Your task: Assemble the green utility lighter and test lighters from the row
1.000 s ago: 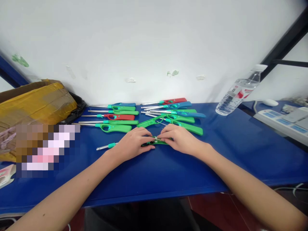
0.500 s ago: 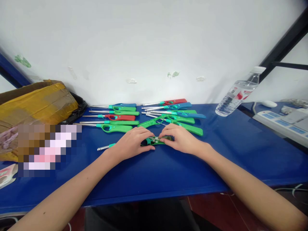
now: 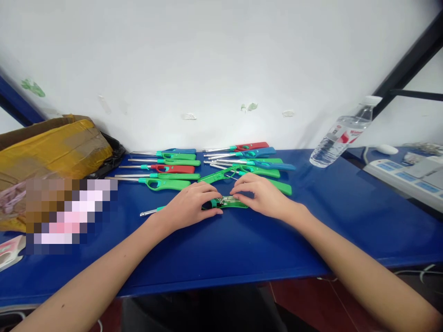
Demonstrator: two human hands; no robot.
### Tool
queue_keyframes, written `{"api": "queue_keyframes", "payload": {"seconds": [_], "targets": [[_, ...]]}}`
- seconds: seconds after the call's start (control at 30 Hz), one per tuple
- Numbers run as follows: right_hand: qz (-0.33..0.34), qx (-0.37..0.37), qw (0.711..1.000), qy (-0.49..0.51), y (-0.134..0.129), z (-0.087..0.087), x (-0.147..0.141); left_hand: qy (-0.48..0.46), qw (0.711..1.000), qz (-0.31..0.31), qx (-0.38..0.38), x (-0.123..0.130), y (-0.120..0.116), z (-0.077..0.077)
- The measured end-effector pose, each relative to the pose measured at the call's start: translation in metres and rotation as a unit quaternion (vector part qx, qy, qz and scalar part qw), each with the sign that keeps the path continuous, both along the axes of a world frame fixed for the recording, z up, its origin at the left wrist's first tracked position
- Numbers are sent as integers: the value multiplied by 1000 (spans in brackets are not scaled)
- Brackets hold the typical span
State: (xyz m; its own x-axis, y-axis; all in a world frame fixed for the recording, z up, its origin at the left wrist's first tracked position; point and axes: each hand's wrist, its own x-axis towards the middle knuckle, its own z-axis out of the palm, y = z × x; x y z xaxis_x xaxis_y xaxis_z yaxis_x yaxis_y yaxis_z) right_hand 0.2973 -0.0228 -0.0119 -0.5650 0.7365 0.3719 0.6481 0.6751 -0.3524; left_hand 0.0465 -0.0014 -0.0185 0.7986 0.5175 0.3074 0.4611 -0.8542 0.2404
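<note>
One lighter (image 3: 230, 203) lies opened on the blue desk (image 3: 221, 249) in the head view: green shell (image 3: 242, 205), pale and dark parts (image 3: 224, 199) bared, teal collar (image 3: 160, 209), silver tube (image 3: 148, 212). The left hand (image 3: 190, 203) is clamped round its middle. The right hand's (image 3: 263, 193) fingertips meet the parts; whether they pinch, I cannot tell.

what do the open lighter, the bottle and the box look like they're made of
Open lighter: its green shell looks like smooth plastic, from the even color; its silvery, shiny tube is probably metal.
Bottle: likely glossy plastic, being see-through with highlights.
Box: probably cardboard, judging by its matte brown edge, with glossy yellow tape.
</note>
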Motion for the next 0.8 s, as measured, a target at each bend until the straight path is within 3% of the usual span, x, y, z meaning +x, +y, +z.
{"api": "queue_keyframes", "payload": {"seconds": [0.33, 0.8], "targets": [[8, -29, 999, -33, 0, 0, -1, 22, 1000, -15, 13, 1, -1, 0], [9, -29, 999, -13, 1, -4, -2, -20, 1000, -15, -8, 5, -4, -1]]}}
